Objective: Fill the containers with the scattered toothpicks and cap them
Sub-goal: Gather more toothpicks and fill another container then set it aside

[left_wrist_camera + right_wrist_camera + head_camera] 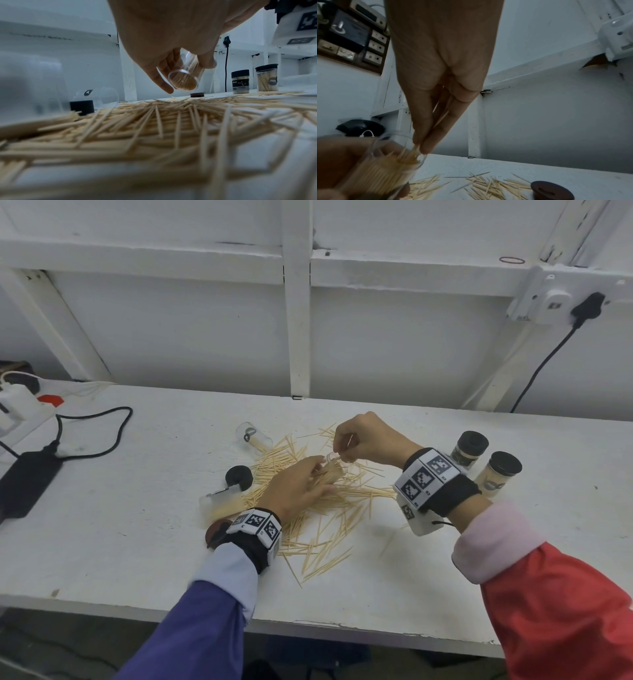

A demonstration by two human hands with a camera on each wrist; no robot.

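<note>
Scattered toothpicks (329, 508) covered my white table (445, 570); I counted five containers: two capped upright at right (470, 447), two on their sides at left (253, 436). My left hand (294, 491) gripped the fifth (186, 75), tilted, mouth toward my right hand (363, 443), which pinched toothpicks into it.

A white-painted wall (394, 344) with wooden battens rises behind the scuffed white table (102, 542), a black cable (541, 364) hanging from a socket.
</note>
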